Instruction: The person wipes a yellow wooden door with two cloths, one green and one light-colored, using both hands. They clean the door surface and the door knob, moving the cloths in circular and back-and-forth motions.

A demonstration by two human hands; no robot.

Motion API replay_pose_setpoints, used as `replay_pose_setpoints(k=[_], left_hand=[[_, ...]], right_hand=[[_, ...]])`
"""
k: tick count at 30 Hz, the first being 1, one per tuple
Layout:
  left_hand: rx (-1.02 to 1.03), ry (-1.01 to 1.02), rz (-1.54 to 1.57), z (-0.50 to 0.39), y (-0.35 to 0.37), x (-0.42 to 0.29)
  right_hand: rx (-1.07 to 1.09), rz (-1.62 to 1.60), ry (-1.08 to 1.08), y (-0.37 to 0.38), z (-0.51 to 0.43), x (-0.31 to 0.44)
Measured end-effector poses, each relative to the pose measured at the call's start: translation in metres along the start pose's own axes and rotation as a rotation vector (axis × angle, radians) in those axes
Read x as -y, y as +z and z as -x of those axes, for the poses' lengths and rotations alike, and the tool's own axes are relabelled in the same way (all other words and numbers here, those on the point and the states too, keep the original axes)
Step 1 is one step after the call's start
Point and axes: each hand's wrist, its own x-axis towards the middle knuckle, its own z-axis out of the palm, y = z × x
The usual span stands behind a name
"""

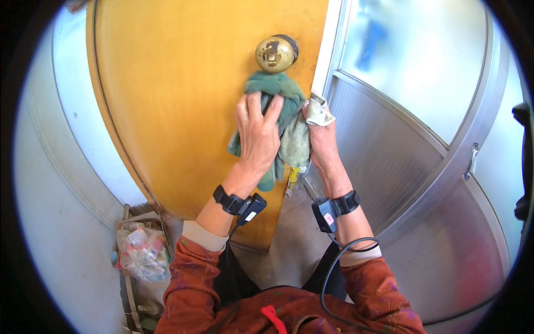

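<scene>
Green knitted gloves (267, 83) hang in a bunch just under a worn brass-coloured doorknob (274, 54). My left hand (258, 129) grips the bunch from the front, its fingers bent into a dark fold. At the door's edge, my right hand (323, 140) holds a pale grey, soiled cloth (320, 112) whose folded end lies over the fingers. Between the two hands hangs a greyish knitted piece (295, 144), which may be part of a glove. How the bunch is fixed below the knob is hidden.
The yellow wooden door (179, 104) stands ajar. On the right is a metal-framed door with glazed panels (400, 125) and a small handle (471, 160). A filled clear plastic bag (144, 254) sits low at left. A black cable (329, 284) loops by my right forearm.
</scene>
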Motion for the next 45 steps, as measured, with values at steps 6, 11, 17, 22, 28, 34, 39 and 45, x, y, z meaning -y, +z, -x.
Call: replay_pose_setpoints(k=[6,11,17,22,28,34,39,45], left_hand=[[0.099,0.069,0.0,0.011,-0.008,-0.001],[0.07,0.097,-0.08,-0.023,-0.007,-0.018],[0.109,0.062,-0.138,-0.032,-0.01,-0.029],[0.229,-0.037,-0.188,0.003,-0.022,-0.007],[0.276,-0.21,-0.214,0.046,-0.042,0.031],[0.239,-0.304,-0.117,0.062,-0.04,0.042],[0.219,-0.303,-0.08,0.07,-0.035,0.047],[0.144,-0.281,0.005,0.082,-0.03,0.05]], right_hand=[[0.032,-0.099,0.076,-0.007,0.004,-0.006],[0.019,-0.19,0.098,-0.002,0.011,0.002],[0.008,-0.178,0.124,-0.002,0.014,0.005],[-0.001,-0.163,0.118,-0.001,0.012,0.004],[0.003,-0.009,0.132,0.001,0.001,0.019],[0.065,0.415,-0.224,0.021,-0.09,0.098],[0.148,0.649,-0.319,0.052,-0.163,0.157],[0.08,0.735,-0.543,0.04,-0.133,0.105]])
